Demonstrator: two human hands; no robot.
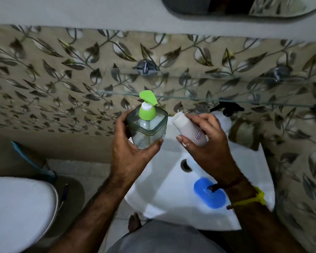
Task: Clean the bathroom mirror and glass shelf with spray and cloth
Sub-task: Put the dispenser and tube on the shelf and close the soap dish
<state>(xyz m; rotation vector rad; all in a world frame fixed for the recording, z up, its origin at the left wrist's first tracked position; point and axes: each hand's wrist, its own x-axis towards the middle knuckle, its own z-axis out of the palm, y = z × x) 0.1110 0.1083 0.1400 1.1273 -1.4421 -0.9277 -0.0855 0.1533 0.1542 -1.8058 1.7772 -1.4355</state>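
My left hand (130, 152) grips a clear square soap dispenser (147, 125) with a green pump, held upright above the sink. A white tube (189, 127) lies tilted in my right hand (206, 145). Both hands are just below the front edge of the glass shelf (190, 84), which looks bare. Behind my right hand stands a white spray bottle (223, 115) with a black trigger, partly hidden. The lower edge of the mirror (244, 8) shows at the top. A yellow cloth (257, 196) peeks out under my right forearm.
A white washbasin (164, 189) sits below my hands, with a blue soap dish (208, 192) on its rim. A white toilet lid (16, 207) is at the lower left, with a blue-handled brush (33, 161) beside it. Leaf-patterned tiles cover the walls.
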